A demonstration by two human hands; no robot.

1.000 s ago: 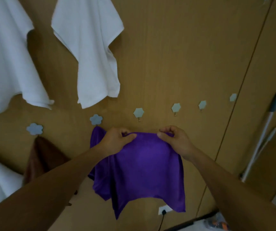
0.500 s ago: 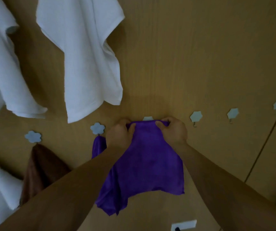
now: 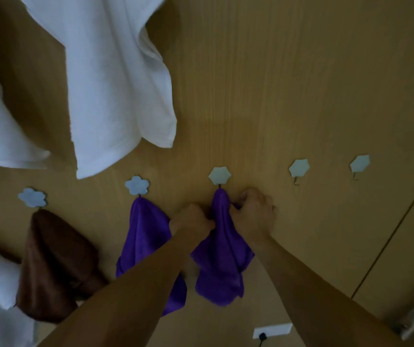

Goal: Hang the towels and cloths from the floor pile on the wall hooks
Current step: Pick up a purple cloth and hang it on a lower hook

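Note:
A purple cloth (image 3: 222, 261) hangs from the pale flower-shaped hook (image 3: 219, 175) in the middle of the wooden wall, its top bunched right under the hook. My left hand (image 3: 192, 220) grips the cloth's left side just below the hook. My right hand (image 3: 253, 211) pinches its right side at the same height. A second purple cloth (image 3: 142, 236) hangs on the hook (image 3: 137, 185) to the left, partly behind my left forearm. The floor pile is out of view.
A brown cloth (image 3: 53, 266) hangs on the far-left hook (image 3: 32, 197). White towels (image 3: 116, 83) hang higher at the left. Two bare hooks (image 3: 299, 168) (image 3: 359, 164) follow to the right. A wall socket (image 3: 272, 331) sits low, and a door seam runs at the right.
Both hands brought the purple cloth, earlier held spread out, up to the middle hook and gathered it; its top now sits on the hook. The view moved closer to the wall.

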